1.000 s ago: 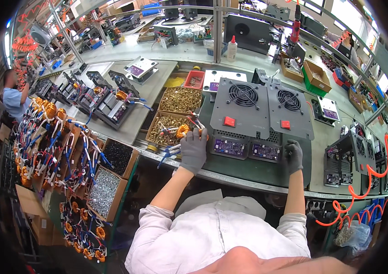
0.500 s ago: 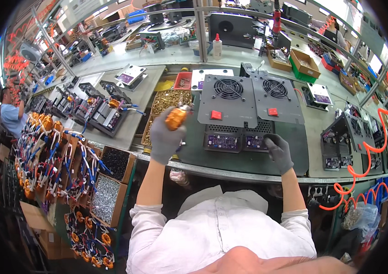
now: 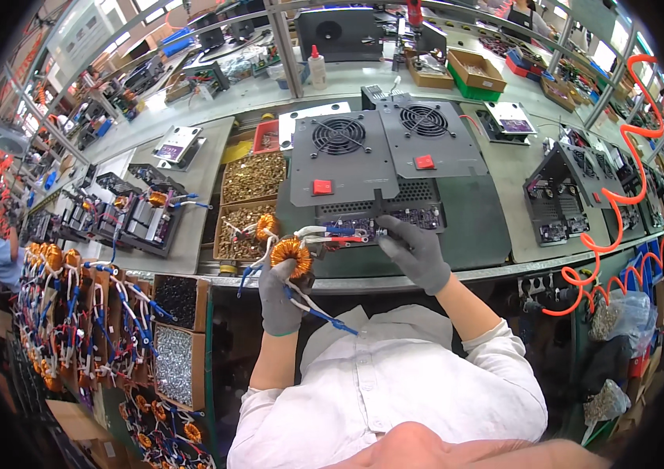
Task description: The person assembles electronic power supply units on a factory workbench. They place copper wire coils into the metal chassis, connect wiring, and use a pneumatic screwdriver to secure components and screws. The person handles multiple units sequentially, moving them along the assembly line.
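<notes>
My left hand [image 3: 279, 297], in a grey glove, grips a toroidal coil [image 3: 291, 258] wound with copper wire at the bench's front edge. A second, smaller copper coil [image 3: 267, 227] hangs together with it, just beyond. White, blue and red leads [image 3: 340, 231] run right from the coils over the purple circuit boards [image 3: 418, 219]. At the leads' far ends is my gloved right hand [image 3: 416, 256], its fingers pinched; a small shiny bit shows at the tips, too small to name. Behind the boards stand two grey panels [image 3: 330, 168] with round black fans and red switches.
Left of the panels are boxes of brass-coloured fasteners [image 3: 254, 178] and a red tray [image 3: 267, 137]. Bundled coils [image 3: 74, 313] and boxes of black and silver fasteners [image 3: 179, 356] lie lower left. An orange coiled hose [image 3: 621, 195] hangs right. Another person [image 3: 2, 254] is at far left.
My left hand has brought the coils nearer, their leads now stretched rightward. My right hand has moved left to the lead ends. The whole view has shifted.
</notes>
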